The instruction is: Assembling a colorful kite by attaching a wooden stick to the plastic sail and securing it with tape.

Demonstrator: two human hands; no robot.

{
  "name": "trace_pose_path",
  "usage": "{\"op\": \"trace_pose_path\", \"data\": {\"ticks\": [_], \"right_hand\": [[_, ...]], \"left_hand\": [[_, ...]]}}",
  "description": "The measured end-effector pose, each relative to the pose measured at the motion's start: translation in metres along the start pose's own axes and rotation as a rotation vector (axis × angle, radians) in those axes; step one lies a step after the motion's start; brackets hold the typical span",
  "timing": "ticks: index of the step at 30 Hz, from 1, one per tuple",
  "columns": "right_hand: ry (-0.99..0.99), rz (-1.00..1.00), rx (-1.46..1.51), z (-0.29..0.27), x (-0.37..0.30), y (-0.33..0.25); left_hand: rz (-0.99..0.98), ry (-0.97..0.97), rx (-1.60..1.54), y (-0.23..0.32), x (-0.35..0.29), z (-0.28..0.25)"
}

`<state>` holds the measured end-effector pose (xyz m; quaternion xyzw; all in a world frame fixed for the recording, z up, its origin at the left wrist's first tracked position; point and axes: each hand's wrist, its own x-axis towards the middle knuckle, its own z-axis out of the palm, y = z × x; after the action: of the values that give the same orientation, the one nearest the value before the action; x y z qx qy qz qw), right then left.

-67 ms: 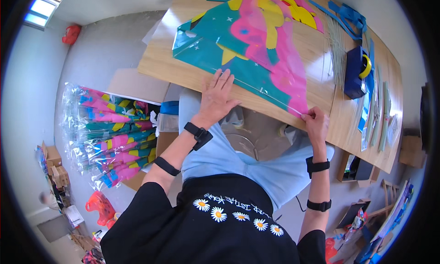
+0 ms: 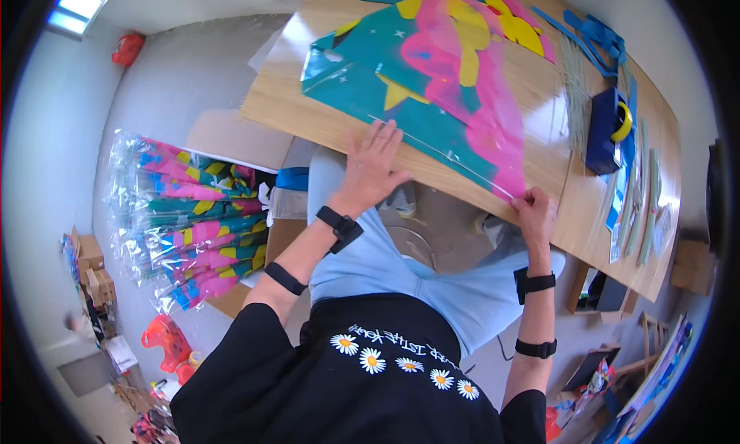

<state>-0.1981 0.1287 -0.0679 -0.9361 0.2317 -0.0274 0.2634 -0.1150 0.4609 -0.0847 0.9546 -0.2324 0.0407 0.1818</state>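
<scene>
A teal, pink and yellow kite sheet (image 2: pixel 347 82) of thin material lies spread on the wooden table (image 2: pixel 266 109). Along its near edge runs a thin white rod (image 2: pixel 455 158). My left hand (image 2: pixel 374 166) rests palm down with fingers stretched over the table's front edge, fingertips at the sheet's edge by the rod's left end. At the sheet's right corner, my right hand (image 2: pixel 536 210) pinches the rod's other end between thumb and fingers. The pinched tip itself is hidden by the fingers.
On the table's right stand a dark blue tape dispenser (image 2: pixel 603 139) with a yellow roll, bundled thin rods (image 2: pixel 572 89) and blue strips (image 2: pixel 592 39). Clear-wrapped colourful bundles (image 2: pixel 193 220) lie to my left beside a cardboard flap (image 2: pixel 235 138). A red bag (image 2: pixel 164 340) sits lower left.
</scene>
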Motion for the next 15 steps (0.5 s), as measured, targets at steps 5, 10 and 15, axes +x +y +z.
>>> {"op": "trace_pose_path", "data": {"ticks": [5,10,15], "right_hand": [[-0.07,-0.031,0.092,-0.003,0.009,0.002],[-0.066,0.072,0.154,-0.006,0.01,0.007],[-0.075,0.094,0.165,-0.009,0.011,-0.025]], "left_hand": [[0.008,0.027,0.061,-0.003,-0.005,0.001],[0.012,0.103,-0.093,0.016,0.006,-0.017],[-0.083,-0.149,-1.277,0.08,0.024,-0.082]]}}
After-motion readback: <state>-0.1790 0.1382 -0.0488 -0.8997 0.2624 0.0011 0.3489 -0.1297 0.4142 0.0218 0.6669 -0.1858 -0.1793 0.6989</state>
